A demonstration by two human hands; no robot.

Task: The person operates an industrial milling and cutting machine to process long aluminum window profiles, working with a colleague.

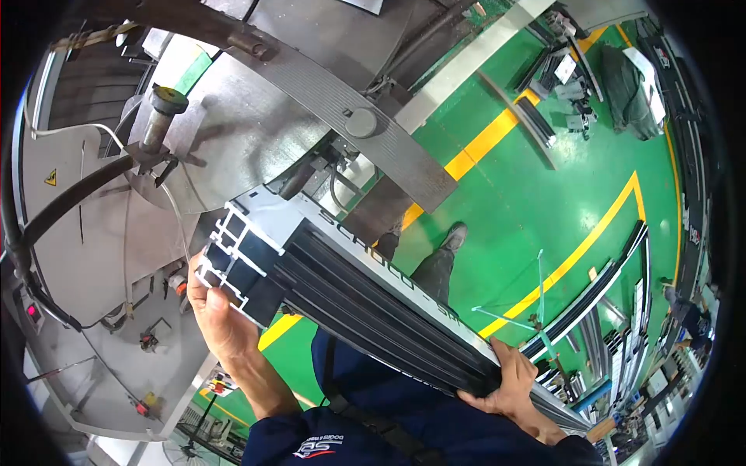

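Note:
A long black window-frame profile (373,291) with a white lettered film along one side lies across my body. Its cut end (237,252) faces the machine and shows white-edged hollow chambers. My left hand (220,314) grips that end from below, thumb over the lower edge. Farther along, toward the lower right, my right hand (507,382) is wrapped around the profile with the thumb on the dark face. The profile's end sits close to the machine's round metal table (233,132). Part of the left fingers is hidden behind the profile.
A clamp post with a yellow-topped knob (167,101) stands on the machine. A ridged metal fence bar (334,109) crosses above the profile. Several profiles lie on racks (598,311) at the right. Yellow lines mark the green floor (505,225). Another person (688,318) is at the far right.

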